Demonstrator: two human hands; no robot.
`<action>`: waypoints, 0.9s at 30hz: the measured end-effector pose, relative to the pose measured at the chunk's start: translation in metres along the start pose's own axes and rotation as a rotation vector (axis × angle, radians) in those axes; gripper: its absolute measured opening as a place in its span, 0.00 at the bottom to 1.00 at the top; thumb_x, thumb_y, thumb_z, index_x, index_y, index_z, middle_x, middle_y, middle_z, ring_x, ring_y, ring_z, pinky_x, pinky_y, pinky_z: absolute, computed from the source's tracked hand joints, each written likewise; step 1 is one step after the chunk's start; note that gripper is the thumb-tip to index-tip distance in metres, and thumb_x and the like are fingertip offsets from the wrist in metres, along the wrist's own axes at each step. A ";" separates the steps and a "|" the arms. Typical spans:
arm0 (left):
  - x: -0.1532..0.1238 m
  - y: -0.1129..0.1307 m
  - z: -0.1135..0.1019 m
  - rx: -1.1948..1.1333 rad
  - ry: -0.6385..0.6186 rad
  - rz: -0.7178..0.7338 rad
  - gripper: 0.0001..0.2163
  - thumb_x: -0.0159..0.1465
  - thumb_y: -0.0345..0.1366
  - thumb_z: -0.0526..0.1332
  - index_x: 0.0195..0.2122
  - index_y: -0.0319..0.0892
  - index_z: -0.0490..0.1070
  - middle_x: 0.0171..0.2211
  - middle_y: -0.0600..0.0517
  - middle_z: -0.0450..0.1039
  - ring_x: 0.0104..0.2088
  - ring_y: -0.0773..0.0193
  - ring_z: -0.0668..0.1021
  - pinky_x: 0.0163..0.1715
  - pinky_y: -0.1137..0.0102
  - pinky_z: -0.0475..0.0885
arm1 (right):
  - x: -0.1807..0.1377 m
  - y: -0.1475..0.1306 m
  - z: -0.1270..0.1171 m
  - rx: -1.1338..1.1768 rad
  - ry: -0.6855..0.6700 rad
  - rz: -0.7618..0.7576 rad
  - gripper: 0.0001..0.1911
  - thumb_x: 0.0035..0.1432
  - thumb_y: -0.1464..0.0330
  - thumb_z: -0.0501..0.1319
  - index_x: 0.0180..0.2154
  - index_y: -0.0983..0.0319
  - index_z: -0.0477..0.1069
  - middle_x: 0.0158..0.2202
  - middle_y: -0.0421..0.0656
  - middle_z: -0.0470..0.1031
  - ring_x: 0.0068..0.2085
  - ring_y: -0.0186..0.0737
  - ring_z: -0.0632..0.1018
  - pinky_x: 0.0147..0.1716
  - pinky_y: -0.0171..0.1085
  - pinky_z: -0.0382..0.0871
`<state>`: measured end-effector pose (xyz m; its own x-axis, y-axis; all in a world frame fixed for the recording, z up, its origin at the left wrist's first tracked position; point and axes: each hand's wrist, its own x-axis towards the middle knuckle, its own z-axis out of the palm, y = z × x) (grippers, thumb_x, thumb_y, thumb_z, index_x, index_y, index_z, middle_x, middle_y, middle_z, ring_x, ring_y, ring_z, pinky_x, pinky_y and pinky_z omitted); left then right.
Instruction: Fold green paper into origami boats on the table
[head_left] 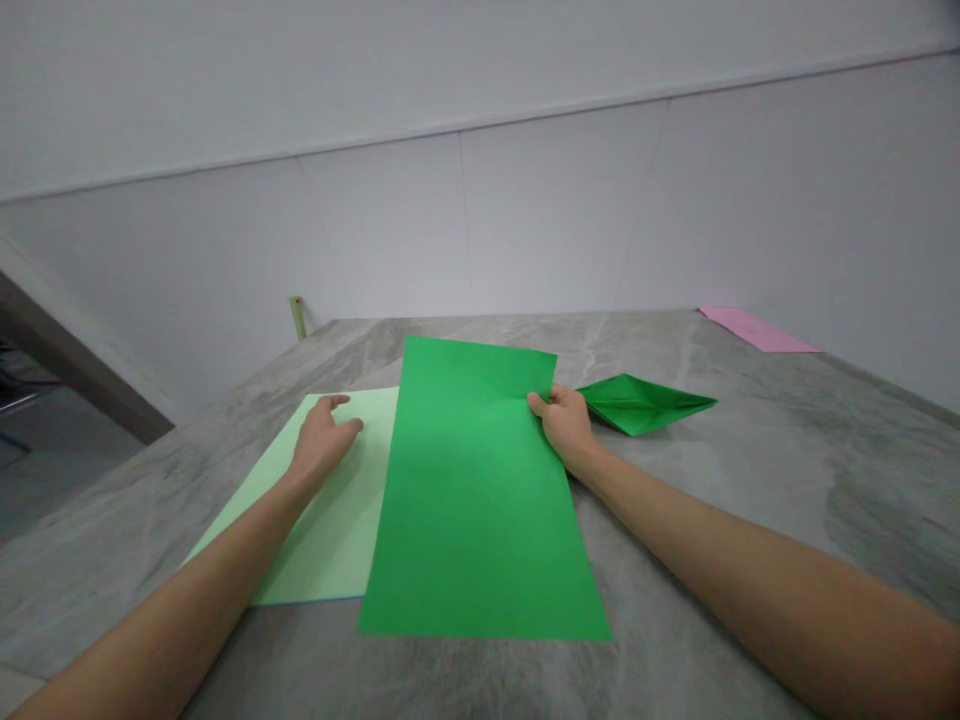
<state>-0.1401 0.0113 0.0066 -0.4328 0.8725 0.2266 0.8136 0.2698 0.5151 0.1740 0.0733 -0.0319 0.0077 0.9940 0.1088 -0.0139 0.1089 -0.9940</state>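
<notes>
A sheet of bright green paper (480, 510) is pinched at its right edge by my right hand (566, 420), thumb on top. The sheet is raised at least in part and overlaps the pale green paper (337, 550) to its left. Over that pale paper is my left hand (322, 435), thumb and fingers apart, with nothing in it. Just beyond my right hand lies a folded green paper shape (649, 402), pointed at its right end; its left end is partly hidden by the hand.
The grey marbled tabletop (720, 480) reaches back to a white wall (525, 230). A pink sheet (757, 330) lies at the far right by the wall. Near the far left edge stands a small yellow-green strip (298, 318).
</notes>
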 end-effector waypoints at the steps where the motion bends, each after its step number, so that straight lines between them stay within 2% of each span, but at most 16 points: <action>1: -0.005 -0.006 0.001 0.015 -0.059 0.030 0.25 0.56 0.38 0.59 0.56 0.37 0.65 0.55 0.37 0.69 0.55 0.44 0.72 0.55 0.51 0.66 | -0.001 -0.002 0.001 0.035 -0.031 0.009 0.15 0.43 0.59 0.62 0.31 0.62 0.74 0.29 0.44 0.80 0.30 0.46 0.78 0.30 0.41 0.72; 2: -0.011 -0.008 0.002 0.032 -0.110 0.064 0.25 0.54 0.40 0.61 0.54 0.41 0.67 0.56 0.40 0.69 0.57 0.43 0.70 0.57 0.47 0.62 | -0.003 -0.004 0.002 0.064 -0.060 0.017 0.15 0.41 0.58 0.63 0.30 0.62 0.74 0.28 0.44 0.80 0.28 0.45 0.78 0.29 0.41 0.72; 4: -0.021 -0.005 0.008 0.166 -0.208 0.173 0.27 0.55 0.43 0.61 0.57 0.44 0.66 0.65 0.40 0.58 0.65 0.36 0.57 0.58 0.33 0.47 | -0.006 -0.008 0.002 0.108 -0.101 0.031 0.15 0.40 0.58 0.65 0.28 0.61 0.74 0.25 0.43 0.79 0.25 0.44 0.77 0.28 0.41 0.72; 6: -0.028 0.004 0.013 0.297 -0.280 0.280 0.30 0.59 0.45 0.58 0.62 0.43 0.61 0.68 0.37 0.50 0.67 0.35 0.50 0.56 0.28 0.41 | -0.009 -0.010 0.002 0.134 -0.117 0.039 0.15 0.39 0.57 0.67 0.27 0.61 0.73 0.24 0.42 0.79 0.23 0.43 0.76 0.27 0.41 0.72; 9: -0.030 0.014 0.018 0.320 -0.364 0.351 0.29 0.61 0.46 0.55 0.64 0.46 0.59 0.68 0.38 0.50 0.67 0.36 0.51 0.56 0.30 0.46 | -0.011 -0.011 0.001 0.150 -0.122 0.038 0.16 0.39 0.57 0.68 0.28 0.61 0.74 0.24 0.42 0.79 0.24 0.42 0.76 0.28 0.41 0.72; 12: -0.026 0.011 0.016 0.310 -0.362 0.374 0.26 0.64 0.46 0.51 0.63 0.47 0.61 0.67 0.39 0.53 0.65 0.38 0.58 0.55 0.31 0.50 | -0.012 -0.010 -0.001 0.135 -0.117 0.035 0.16 0.39 0.57 0.68 0.29 0.61 0.75 0.25 0.42 0.80 0.25 0.43 0.77 0.29 0.41 0.72; 15: -0.022 -0.008 0.007 0.326 -0.349 0.426 0.26 0.63 0.42 0.49 0.62 0.46 0.62 0.66 0.38 0.54 0.65 0.41 0.60 0.55 0.32 0.51 | -0.016 -0.008 -0.007 0.086 -0.121 0.052 0.15 0.40 0.58 0.68 0.27 0.62 0.75 0.24 0.42 0.79 0.25 0.44 0.77 0.27 0.40 0.72; 19: -0.017 -0.041 -0.012 0.274 -0.397 0.540 0.26 0.61 0.39 0.50 0.63 0.51 0.61 0.68 0.45 0.53 0.66 0.43 0.58 0.57 0.34 0.51 | -0.028 -0.009 -0.023 0.018 -0.148 0.091 0.13 0.40 0.60 0.69 0.25 0.62 0.75 0.22 0.43 0.78 0.22 0.43 0.76 0.23 0.39 0.71; 21: -0.017 -0.045 -0.019 0.215 -0.369 0.464 0.25 0.59 0.38 0.53 0.59 0.52 0.66 0.66 0.46 0.57 0.64 0.41 0.60 0.56 0.33 0.49 | -0.035 -0.011 -0.031 0.000 -0.151 0.098 0.13 0.40 0.60 0.69 0.26 0.63 0.75 0.22 0.43 0.79 0.23 0.43 0.77 0.23 0.39 0.71; 23: -0.019 -0.031 -0.019 0.049 -0.314 0.393 0.21 0.57 0.41 0.57 0.52 0.49 0.73 0.61 0.45 0.66 0.62 0.41 0.65 0.59 0.37 0.49 | -0.041 -0.014 -0.036 -0.005 -0.143 0.097 0.14 0.41 0.59 0.69 0.26 0.63 0.75 0.23 0.44 0.79 0.24 0.44 0.78 0.24 0.40 0.72; 25: -0.022 -0.001 -0.011 -0.291 -0.340 0.321 0.23 0.57 0.48 0.60 0.50 0.44 0.75 0.56 0.43 0.71 0.58 0.44 0.70 0.60 0.49 0.57 | -0.043 -0.016 -0.037 0.000 -0.131 0.093 0.16 0.42 0.57 0.68 0.28 0.62 0.75 0.24 0.44 0.79 0.26 0.45 0.78 0.27 0.40 0.73; 27: -0.025 0.035 0.004 -0.639 -0.404 0.187 0.23 0.56 0.52 0.61 0.46 0.41 0.76 0.52 0.42 0.75 0.54 0.46 0.74 0.55 0.55 0.66 | -0.042 -0.018 -0.036 0.004 -0.124 0.086 0.17 0.43 0.55 0.68 0.29 0.62 0.75 0.24 0.44 0.79 0.26 0.44 0.78 0.27 0.40 0.73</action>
<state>-0.0990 0.0006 0.0162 -0.0353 0.9943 0.1008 0.4242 -0.0765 0.9023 0.2094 0.0295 -0.0187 -0.1174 0.9928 0.0242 -0.0134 0.0228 -0.9997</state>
